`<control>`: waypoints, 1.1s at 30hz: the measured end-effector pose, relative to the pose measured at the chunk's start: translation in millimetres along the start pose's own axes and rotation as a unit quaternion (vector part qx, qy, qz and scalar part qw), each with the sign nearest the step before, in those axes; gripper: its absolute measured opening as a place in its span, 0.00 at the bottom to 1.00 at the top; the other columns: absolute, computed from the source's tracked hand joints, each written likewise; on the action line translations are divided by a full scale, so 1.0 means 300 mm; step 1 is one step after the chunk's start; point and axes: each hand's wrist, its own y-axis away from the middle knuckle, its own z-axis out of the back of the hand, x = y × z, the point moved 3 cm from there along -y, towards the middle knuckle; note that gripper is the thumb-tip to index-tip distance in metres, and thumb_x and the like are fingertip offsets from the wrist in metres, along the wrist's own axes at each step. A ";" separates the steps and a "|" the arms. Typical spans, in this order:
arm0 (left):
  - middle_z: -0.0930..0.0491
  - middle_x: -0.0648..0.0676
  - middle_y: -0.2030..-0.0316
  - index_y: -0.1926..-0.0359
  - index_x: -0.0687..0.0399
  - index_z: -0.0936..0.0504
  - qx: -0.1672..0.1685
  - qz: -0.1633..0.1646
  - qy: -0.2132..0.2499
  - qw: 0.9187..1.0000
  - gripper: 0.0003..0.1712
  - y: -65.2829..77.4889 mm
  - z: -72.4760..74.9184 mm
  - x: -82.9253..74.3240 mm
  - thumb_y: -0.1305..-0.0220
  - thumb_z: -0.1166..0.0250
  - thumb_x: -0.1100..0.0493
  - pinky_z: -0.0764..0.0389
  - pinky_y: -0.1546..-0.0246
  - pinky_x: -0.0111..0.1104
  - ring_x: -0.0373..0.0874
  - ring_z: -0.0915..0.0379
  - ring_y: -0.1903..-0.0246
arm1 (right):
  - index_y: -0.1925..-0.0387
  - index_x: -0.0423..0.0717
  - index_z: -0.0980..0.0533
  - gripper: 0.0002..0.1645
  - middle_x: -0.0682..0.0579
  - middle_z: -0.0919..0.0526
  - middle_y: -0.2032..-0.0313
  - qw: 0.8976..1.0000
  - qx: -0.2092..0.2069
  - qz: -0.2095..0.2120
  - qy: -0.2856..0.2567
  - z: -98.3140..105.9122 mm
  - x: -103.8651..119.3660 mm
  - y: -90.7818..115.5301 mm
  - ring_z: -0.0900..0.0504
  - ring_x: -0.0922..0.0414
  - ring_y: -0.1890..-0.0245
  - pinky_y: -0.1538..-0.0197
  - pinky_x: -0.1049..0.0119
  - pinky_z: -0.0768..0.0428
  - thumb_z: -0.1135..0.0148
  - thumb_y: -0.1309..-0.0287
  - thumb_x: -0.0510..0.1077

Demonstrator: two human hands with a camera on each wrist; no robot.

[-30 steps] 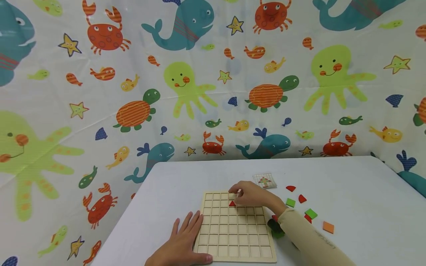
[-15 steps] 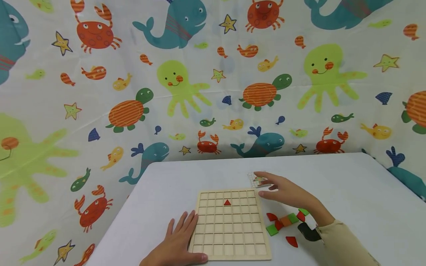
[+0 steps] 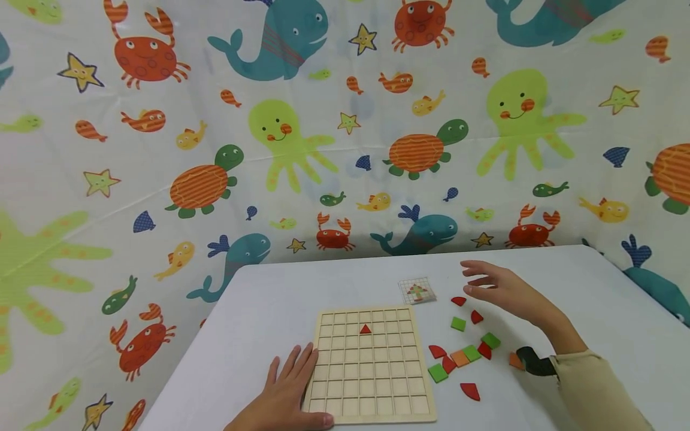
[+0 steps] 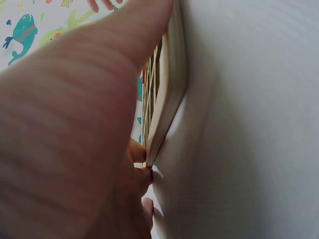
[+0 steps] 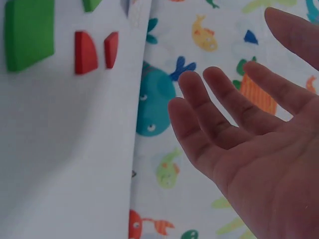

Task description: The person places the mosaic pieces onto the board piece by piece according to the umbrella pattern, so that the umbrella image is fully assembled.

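A wooden grid board (image 3: 372,371) lies flat on the table, with one red triangle (image 3: 365,329) in a cell near its far edge. My left hand (image 3: 286,389) rests along the board's left side, fingers spread and thumb at the near left corner; the left wrist view shows its fingers against the board's edge (image 4: 172,74). My right hand (image 3: 501,287) is raised above the table, right of the board, fingers loosely bent and holding nothing. In the right wrist view its palm (image 5: 279,174) and fingers stand apart from the pieces.
Right of the board lie scattered red quarter-round pieces (image 3: 471,391), green squares (image 3: 458,324) and orange squares (image 3: 460,358). A pattern card (image 3: 417,291) lies beyond the board's far right corner. A sea-animal curtain (image 3: 334,149) hangs behind the white table (image 3: 302,287).
My right hand has left the red triangle on the board and moved right, over past the loose pieces, its fingers opening. The left hand stays at the board.
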 end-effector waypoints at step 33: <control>0.54 0.62 0.15 0.15 0.61 0.49 0.003 0.014 0.020 1.000 0.77 0.002 -0.002 -0.011 0.49 0.27 0.21 0.75 0.27 0.70 0.66 0.70 0.17 | 0.54 0.44 0.20 0.15 0.48 0.24 0.54 0.993 0.085 -0.059 0.060 -0.024 -0.240 -0.021 0.27 0.45 0.48 0.46 0.48 0.18 0.24 0.40 0.36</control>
